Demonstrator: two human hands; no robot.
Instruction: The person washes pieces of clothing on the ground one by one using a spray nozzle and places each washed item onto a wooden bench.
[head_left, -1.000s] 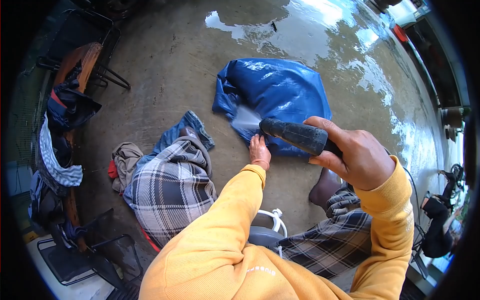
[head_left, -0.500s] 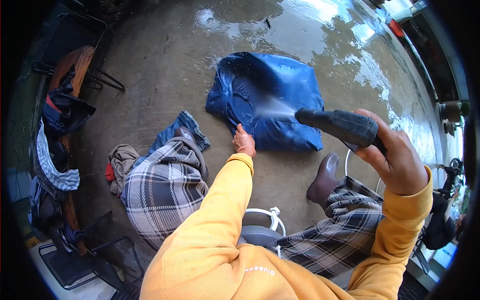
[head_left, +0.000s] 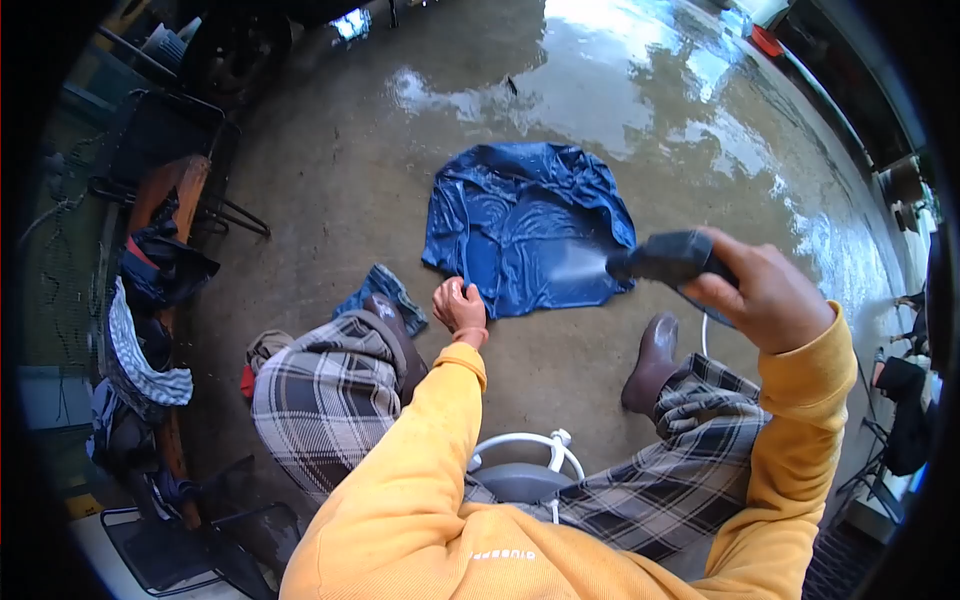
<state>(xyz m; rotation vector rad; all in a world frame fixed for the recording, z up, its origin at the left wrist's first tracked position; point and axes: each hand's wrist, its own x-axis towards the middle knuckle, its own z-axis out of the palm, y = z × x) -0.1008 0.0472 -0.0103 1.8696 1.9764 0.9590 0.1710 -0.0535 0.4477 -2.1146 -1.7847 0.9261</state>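
A blue sheet of thin, shiny waterproof fabric (head_left: 500, 235) lies wet and wrinkled on the concrete floor; what article it is I cannot tell. At its near left corner my left hand (head_left: 460, 306) pinches the edge with bent fingers. My right hand (head_left: 772, 297) is wrapped round a black spray gun (head_left: 665, 257), held above the fabric's right side. Water fans out from its nozzle leftward onto the blue surface, where ripples show. A thin white hose (head_left: 704, 335) runs below the gun.
Brown rubber boots (head_left: 654, 362) stand on both sides. A grey stool with a white frame (head_left: 520, 480) is between my legs. Denim and other clothes (head_left: 380, 300) lie at left, beside a wooden bench (head_left: 170, 215) piled with garments. Puddles (head_left: 735, 150) cover the floor at upper right.
The blue fabric has sunk from a puffed-up shape to a flatter, creased one. My left hand has come slightly nearer and leftward with its edge. The spray now lands farther right on the fabric.
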